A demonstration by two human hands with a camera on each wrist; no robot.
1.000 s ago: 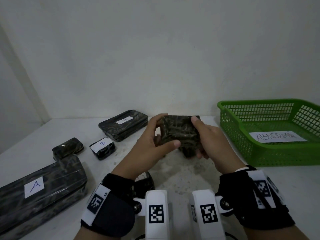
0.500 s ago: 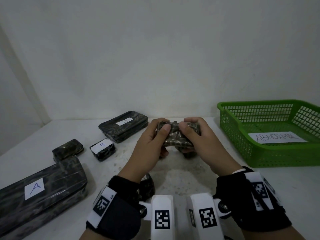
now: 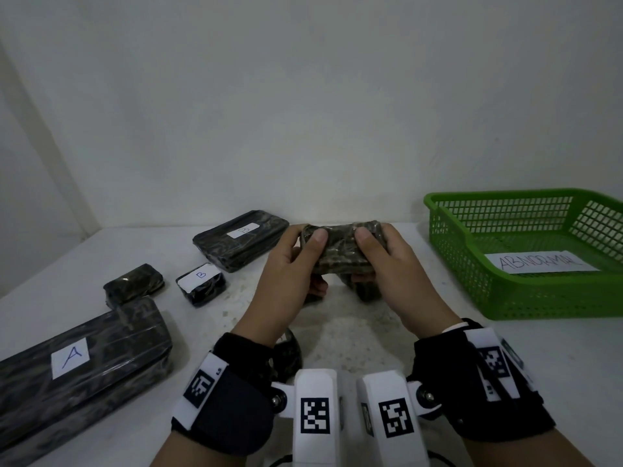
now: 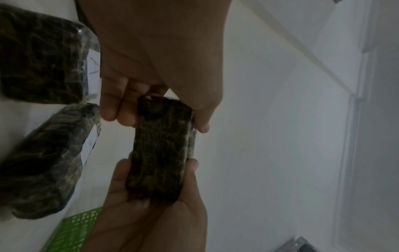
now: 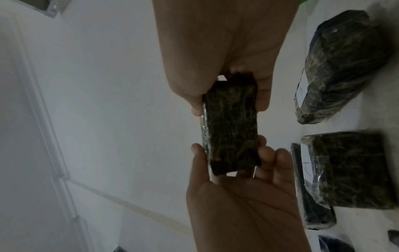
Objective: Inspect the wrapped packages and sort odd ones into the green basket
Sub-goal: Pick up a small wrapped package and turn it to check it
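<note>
Both hands [image 3: 290, 264] [image 3: 391, 264] pinch the package [image 3: 340, 251] by its ends; slick wrap could slip out between them

I see a plain white wall [image 3: 303, 112] behind a white table [image 3: 354, 332], its top scuffed and speckled. Light is dim and even.

From my head view, the long package marked A [image 3: 81, 372] ran off the counter's left edge of frame. A dark package [image 3: 288, 357] by the near edge hid behind my left wrist; its label was unreadable.
</note>
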